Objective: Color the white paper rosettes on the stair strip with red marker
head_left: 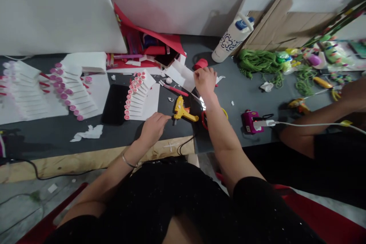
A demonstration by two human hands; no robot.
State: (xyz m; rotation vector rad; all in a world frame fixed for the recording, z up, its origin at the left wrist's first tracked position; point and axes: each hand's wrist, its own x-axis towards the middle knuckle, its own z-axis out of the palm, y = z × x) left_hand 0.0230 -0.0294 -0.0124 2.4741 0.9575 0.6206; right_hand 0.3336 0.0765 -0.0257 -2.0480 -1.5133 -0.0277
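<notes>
My left hand (153, 130) is at the table's front, its fingers pressed together and the tips by the dark nozzle of a yellow glue gun (183, 110). Whether they touch it or pinch something small, I cannot tell. My right hand (205, 81) is farther back, fingers curled, just in front of a red roll (201, 63) and beside white paper (181, 76). Anything in its grasp is hidden. Under my right forearm lie scissors (204, 120) with red and yellow handles, partly covered. A pink pen-like tool (177, 90) rests behind the glue gun.
Rows of small rolled paper roses on white strips (137, 97) lie left, around a black phone (116, 105). A white bottle (231, 40) stands at the back near green yarn (259, 63). A purple power adapter (253, 121) sits right, near another person's arm (317, 116).
</notes>
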